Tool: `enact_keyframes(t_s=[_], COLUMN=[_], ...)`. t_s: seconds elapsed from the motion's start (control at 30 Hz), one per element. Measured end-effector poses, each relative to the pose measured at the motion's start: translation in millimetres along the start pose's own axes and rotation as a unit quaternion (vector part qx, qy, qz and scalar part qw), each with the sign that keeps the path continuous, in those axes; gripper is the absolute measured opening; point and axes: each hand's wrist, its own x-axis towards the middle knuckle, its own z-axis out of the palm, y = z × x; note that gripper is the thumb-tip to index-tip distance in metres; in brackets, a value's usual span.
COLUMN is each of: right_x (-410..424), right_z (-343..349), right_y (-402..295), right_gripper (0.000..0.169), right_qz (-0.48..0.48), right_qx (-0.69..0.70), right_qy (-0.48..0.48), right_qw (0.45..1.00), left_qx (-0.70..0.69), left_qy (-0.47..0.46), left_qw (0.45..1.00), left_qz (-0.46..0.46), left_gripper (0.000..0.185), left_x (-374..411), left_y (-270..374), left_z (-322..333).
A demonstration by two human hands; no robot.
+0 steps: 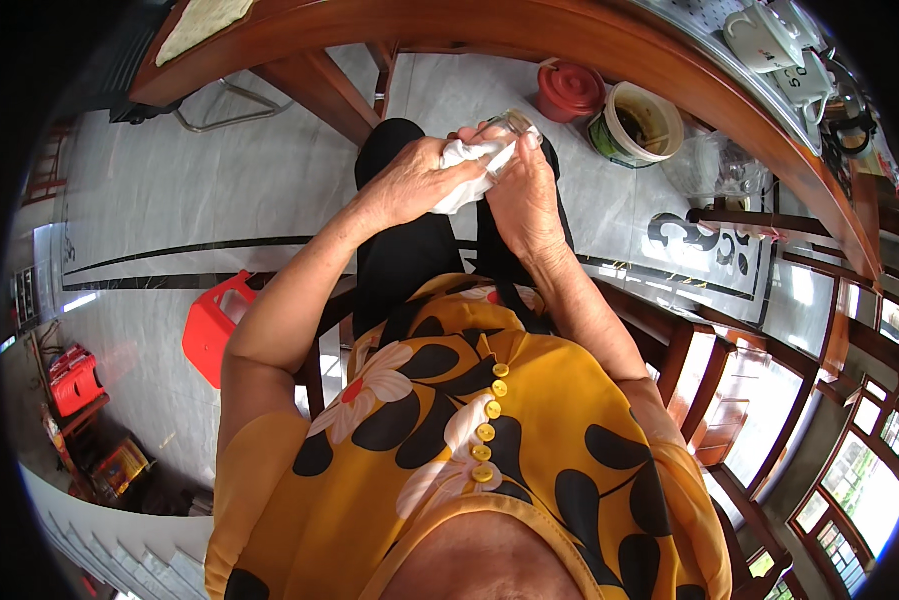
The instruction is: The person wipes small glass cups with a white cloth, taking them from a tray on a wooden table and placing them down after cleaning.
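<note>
Over my lap, my left hand (419,176) grips a crumpled white cloth or tissue (460,193), pressed against and partly around a clear glass vessel (515,124). My right hand (526,187) is wrapped about the same glass, its thumb along the side near the upper end. The glass lies tilted between both hands, above my knees in black trousers. Some fingers of both hands are hidden behind the cloth and the glass, and whether the cloth reaches inside the glass cannot be told.
Ahead runs a wooden table edge (449,21), with white mugs (766,41) on a metal tray at right. Below stand a red lidded bucket (569,88) and an open white bucket (637,124) beside clear plastic. A red plastic stool (213,326) stands left; wooden chair parts are at right.
</note>
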Motion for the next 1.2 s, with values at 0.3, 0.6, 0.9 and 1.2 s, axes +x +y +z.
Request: enact_keyframes(t_s=[0.3,0.6,0.9,1.2], right_x=[3,-12,-12,-14], right_z=[-23,16,23,9], right_y=[-17,1,-2,2], right_gripper=[0.056,0.058,0.048,0.067], right_qz=[0.082,0.128,0.16,0.124], right_qx=[0.053,-0.16,-0.079,-0.229], right_qy=[-0.007,0.022,-0.022,0.107], right_qw=[0.995,0.978,0.984,0.96], left_qx=[-0.133,0.042,-0.379,0.105], left_qy=[0.114,0.191,0.121,0.16], left_qw=[0.975,0.955,0.915,0.944], left_qz=[0.134,0.221,0.074,0.268], left_gripper=[0.017,0.017,0.035,0.019], left_x=[-2,-4,11,-1], left_y=[6,3,-11,4], left_z=[-20,22,-18,29])
